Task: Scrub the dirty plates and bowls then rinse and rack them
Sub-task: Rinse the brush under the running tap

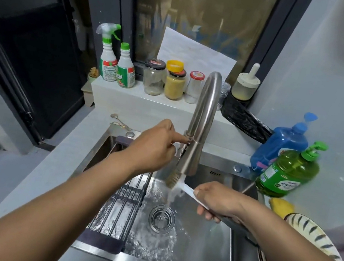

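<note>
We see the brush (175, 179) under the running water, its handle clamped in the curled fingers (203, 212) of the right hand (216, 201) above the sink (204, 248); the left hand (152, 147) presses a forefinger on the faucet (201, 121), other fingers curled; striped plates (312, 234) sit at right on the desk

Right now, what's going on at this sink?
A person stands at the sink with water running from the faucet. The left hand has a finger on the button at the faucet's spray head. The right hand holds a brush by its handle, bristles in the stream. Striped plates wait at the right; the rack across the sink holds no dishes.
</note>
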